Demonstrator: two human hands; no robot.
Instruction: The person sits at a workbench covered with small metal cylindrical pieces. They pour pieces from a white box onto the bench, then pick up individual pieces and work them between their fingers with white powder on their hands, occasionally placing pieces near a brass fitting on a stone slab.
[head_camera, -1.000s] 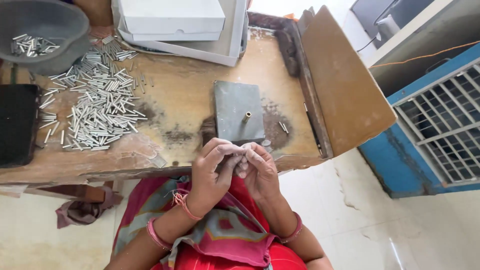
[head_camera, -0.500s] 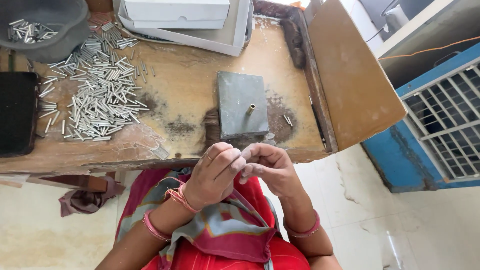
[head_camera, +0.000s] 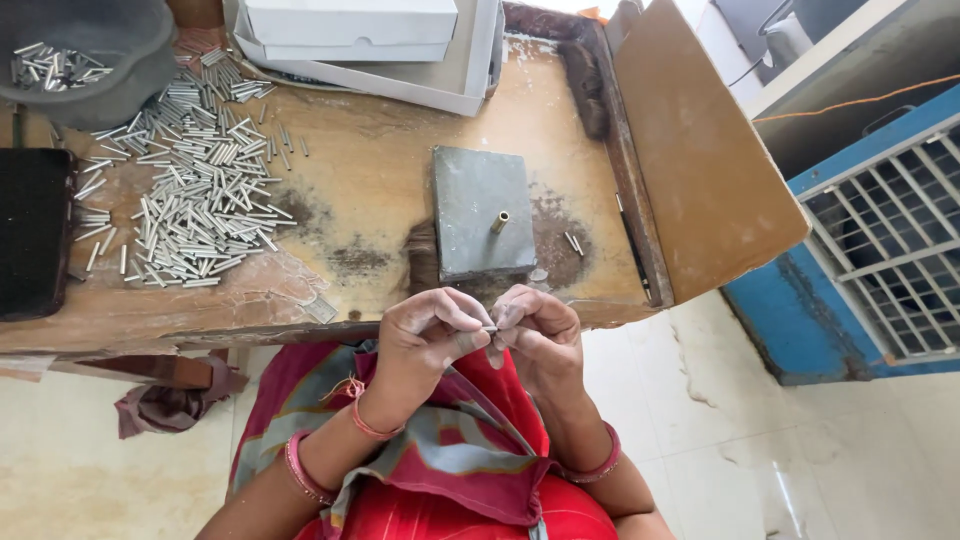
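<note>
Left hand and right hand meet fingertip to fingertip just off the near edge of the wooden workbench, above the lap. Both pinch one small metal tube between thumbs and forefingers; only its middle shows, the ends hidden by the fingers, so what is being done to it cannot be told. Just beyond the hands, on the bench, sits a grey metal block with a short brass pin standing up from it; nothing is on the pin. A few loose tubes lie right of the block. Far left, a big heap of metal tubes spreads across the bench, well apart from the hands. Beyond it, a dark grey bowl holds a smaller lot of like pieces. White boxes at far centre. Judging by heap against bowl, most of the stock remains unhandled; one piece is in hand.
</note>
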